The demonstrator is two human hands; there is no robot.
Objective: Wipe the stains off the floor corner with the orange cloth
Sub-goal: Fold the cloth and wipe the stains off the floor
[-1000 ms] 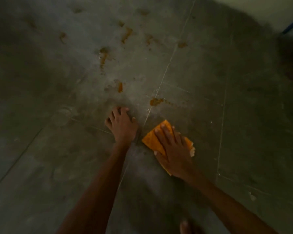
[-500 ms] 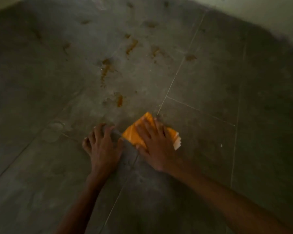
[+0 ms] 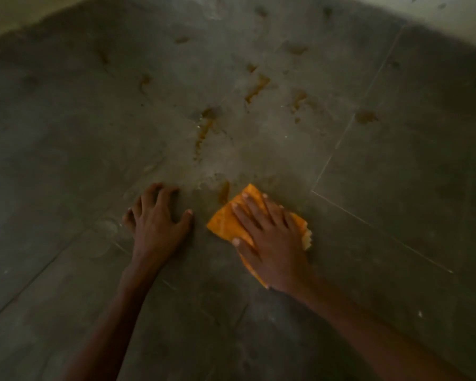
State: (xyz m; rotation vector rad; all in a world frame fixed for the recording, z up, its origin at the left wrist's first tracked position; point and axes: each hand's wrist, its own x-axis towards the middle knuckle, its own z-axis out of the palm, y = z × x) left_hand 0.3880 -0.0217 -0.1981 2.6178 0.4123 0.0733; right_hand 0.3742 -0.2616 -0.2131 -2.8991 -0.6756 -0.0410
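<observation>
The right hand (image 3: 272,240) presses flat on the orange cloth (image 3: 226,224); the left hand (image 3: 155,221) rests spread on the floor (image 3: 66,160). Most stains (image 3: 256,88) farther away are not wiped yet.

Dark grey tiled floor (image 3: 396,204), crossed by thin pale grout lines (image 3: 338,145), meets a pale wall (image 3: 456,8) along its far edge; dim light.

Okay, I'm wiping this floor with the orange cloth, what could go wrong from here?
1. The right hand presses flat on the orange cloth with no grip, so the cloth may bunch or slide out.
2. The stain beside the cloth's corner could smear rather than lift.
3. The left hand braces on the floor close to that stain and might drag through it.
</observation>
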